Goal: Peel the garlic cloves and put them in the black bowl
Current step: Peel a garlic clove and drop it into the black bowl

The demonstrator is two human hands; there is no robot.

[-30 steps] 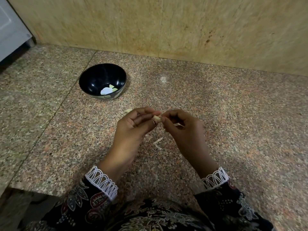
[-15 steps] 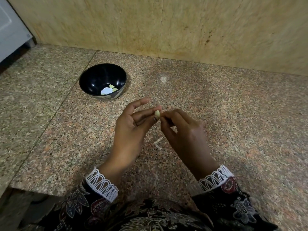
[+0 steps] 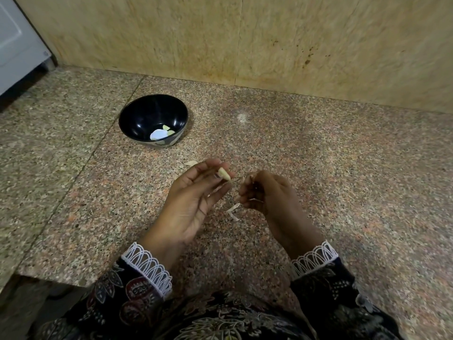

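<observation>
No writing, label, brand, number or sign can be read anywhere in the head view.
</observation>
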